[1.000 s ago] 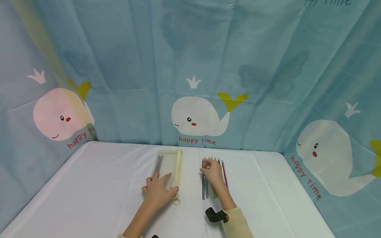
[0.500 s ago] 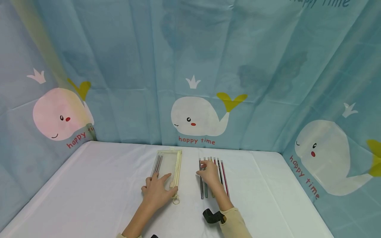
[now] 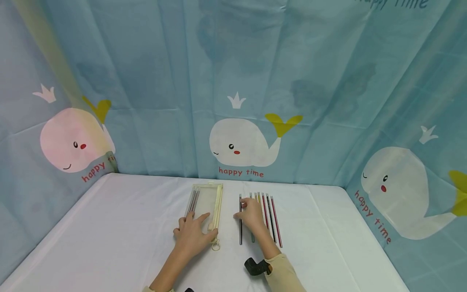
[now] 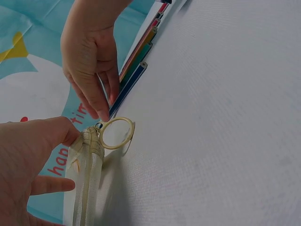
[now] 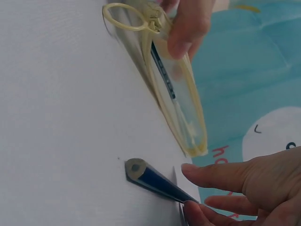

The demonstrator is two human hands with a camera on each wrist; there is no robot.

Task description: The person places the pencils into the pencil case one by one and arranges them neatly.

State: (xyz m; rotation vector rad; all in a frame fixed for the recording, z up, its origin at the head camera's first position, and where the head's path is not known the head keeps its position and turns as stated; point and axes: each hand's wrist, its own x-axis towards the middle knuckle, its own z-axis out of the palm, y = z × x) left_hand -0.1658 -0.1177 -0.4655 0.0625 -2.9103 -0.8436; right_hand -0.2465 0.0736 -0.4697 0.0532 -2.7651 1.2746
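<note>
My left hand [image 3: 195, 234] is spread over a clear pencil case [image 3: 208, 198] with cream edging, the thumb at its zipped side. Several pencils show through the case's left part. In the left wrist view that thumb bends at the zip end, beside a cream ring [image 4: 133, 133]. My right hand [image 3: 252, 214] is over a dark blue pencil [image 3: 240, 233] that lies apart from the row. A fingertip touches this pencil [image 5: 155, 181] on its right side, while the thumb is on the other side with a visible gap.
To the right, several pencils lie side by side, including a green one [image 3: 253, 237], a black one [image 3: 270, 215] and a red one [image 3: 276, 219]. A white cloth [image 3: 127, 227] covers the table. Behind it hangs a blue whale-print curtain [image 3: 160, 134].
My right hand has moved left, and the dark blue pencil has slid left with it, widening the gap to the row. The left hand and the case stay in place.
</note>
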